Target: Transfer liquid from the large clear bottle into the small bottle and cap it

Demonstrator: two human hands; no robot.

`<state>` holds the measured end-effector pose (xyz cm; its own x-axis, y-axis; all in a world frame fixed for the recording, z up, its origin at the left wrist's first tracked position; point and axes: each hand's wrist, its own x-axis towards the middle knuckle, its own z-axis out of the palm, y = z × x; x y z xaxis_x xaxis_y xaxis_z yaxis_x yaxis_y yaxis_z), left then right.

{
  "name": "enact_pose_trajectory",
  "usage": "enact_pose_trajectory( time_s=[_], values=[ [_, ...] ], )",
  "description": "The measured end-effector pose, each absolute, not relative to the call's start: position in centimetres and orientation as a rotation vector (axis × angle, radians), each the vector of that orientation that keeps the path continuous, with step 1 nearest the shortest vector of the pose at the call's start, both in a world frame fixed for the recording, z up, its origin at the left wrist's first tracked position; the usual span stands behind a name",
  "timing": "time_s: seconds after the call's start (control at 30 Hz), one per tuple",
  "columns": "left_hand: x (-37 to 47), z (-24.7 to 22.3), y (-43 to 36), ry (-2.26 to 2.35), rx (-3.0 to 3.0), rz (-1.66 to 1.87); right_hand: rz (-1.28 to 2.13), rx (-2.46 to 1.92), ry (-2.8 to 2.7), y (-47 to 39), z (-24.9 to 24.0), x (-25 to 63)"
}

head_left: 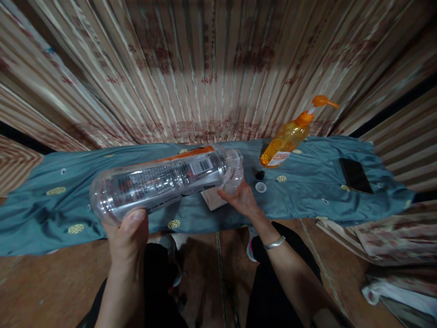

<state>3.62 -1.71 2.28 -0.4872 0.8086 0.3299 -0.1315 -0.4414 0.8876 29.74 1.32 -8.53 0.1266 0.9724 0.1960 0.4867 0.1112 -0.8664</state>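
A large clear plastic bottle with a silver and orange label is tilted almost level over the blue cloth, its neck pointing right. My left hand grips it near its base, thumb on the side. At its neck, my right hand has its fingers closed round a small clear bottle, whose mouth is by the big bottle's mouth. Whether the two mouths touch is hard to tell. A black cap and a white cap lie just right of my right hand.
An orange pump bottle stands at the back right. A black phone lies farther right on the blue cloth. A pale flat item is partly under the bottles. Curtains hang behind.
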Motion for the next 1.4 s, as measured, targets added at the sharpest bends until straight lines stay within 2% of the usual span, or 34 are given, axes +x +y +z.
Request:
enact_pose_trajectory(
  time_s=[1.4],
  values=[
    [2.7, 1.4, -1.5, 1.13, 1.048, 1.983, 0.665, -1.535, -1.493, 1.4, -8.5, 29.6]
  ],
)
